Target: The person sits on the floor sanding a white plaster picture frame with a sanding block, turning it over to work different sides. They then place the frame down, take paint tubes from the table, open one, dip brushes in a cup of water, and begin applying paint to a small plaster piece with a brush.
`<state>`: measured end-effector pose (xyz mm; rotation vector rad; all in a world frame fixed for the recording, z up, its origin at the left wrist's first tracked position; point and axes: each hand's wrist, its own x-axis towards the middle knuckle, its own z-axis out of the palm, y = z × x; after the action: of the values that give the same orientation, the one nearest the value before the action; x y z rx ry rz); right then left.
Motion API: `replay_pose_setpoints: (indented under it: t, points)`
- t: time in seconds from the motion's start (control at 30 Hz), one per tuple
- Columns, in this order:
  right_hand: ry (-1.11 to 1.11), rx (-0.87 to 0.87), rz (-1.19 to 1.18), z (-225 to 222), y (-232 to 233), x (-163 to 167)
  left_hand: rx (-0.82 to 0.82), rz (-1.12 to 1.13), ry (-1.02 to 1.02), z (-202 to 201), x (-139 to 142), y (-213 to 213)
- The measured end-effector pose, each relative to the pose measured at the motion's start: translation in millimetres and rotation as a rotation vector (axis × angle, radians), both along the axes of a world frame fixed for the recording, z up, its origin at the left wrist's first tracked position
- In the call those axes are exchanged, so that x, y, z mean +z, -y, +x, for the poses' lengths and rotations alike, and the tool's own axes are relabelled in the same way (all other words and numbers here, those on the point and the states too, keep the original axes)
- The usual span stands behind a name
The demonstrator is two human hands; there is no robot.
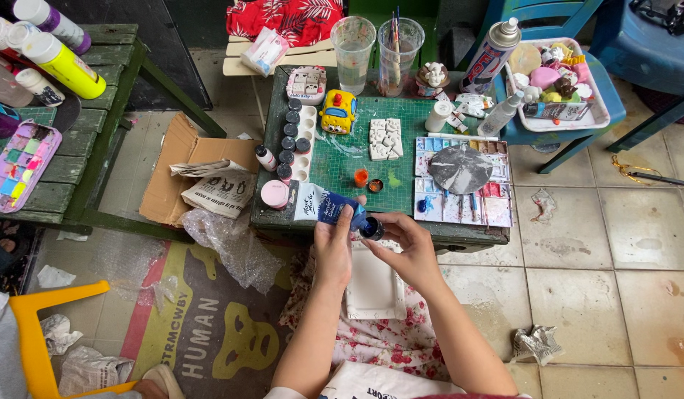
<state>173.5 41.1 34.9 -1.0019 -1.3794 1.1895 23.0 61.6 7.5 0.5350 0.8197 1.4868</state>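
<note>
- Gripping the blue plastic paint tube [334, 207], your left hand [333, 244] wraps its fingers around the body just past the counter [460, 236] edge.
- Your right hand [408, 247] pinches the tube's dark round cap [371, 228] at the nozzle; judged, you are unscrewing it.
- Next calls for a steady twist, keeping the tube upright over the white rectangular tray [373, 284] beneath both hands.

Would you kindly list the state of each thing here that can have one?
Blue paint tube: held in the left hand, nozzle end tilted down.
Small cap: off the tube, pinched in the right hand.
Two plastic cups: upright, uncovered.
Spray can: capped, leaning.
Cardboard box: open, flaps spread.
Paint palette: used, smeared with colours.
White tray: bare, on the lap.
</note>
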Motion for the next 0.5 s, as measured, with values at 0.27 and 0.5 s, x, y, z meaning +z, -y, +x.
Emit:
replay_pose_setpoints:
  t: [0.27,0.5]
  points:
    - [0.129,-0.133,0.201,-7,5,18,0.131,0.005,-0.133,18,-5,16]
    - [0.424,-0.178,0.183,2,2,8,0.184,0.001,-0.105,25,-5,18]
